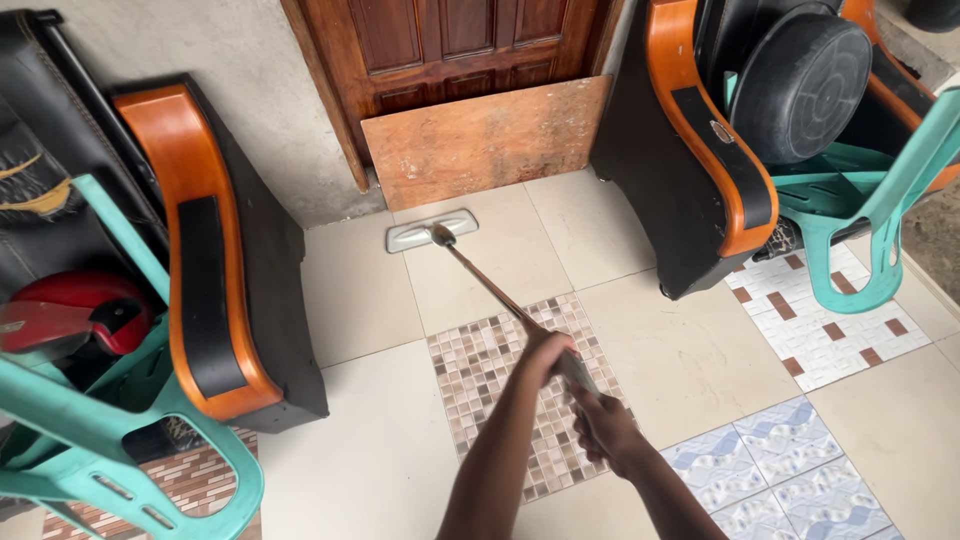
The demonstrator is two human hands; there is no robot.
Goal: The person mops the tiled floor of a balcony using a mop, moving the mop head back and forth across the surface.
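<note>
A flat mop with a grey rectangular head rests on the cream floor tiles close to the door. Its thin metal handle slants back toward me. My left hand is closed around the handle higher up, over a patch of small brown mosaic tiles. My right hand grips the handle's near end just behind it. Both forearms reach in from the bottom edge.
Orange-and-black sofas stand tipped on end at the left and right. Teal plastic chairs lean on them, with a red helmet at the left and a black basin at the right. A brown board leans against the wooden door.
</note>
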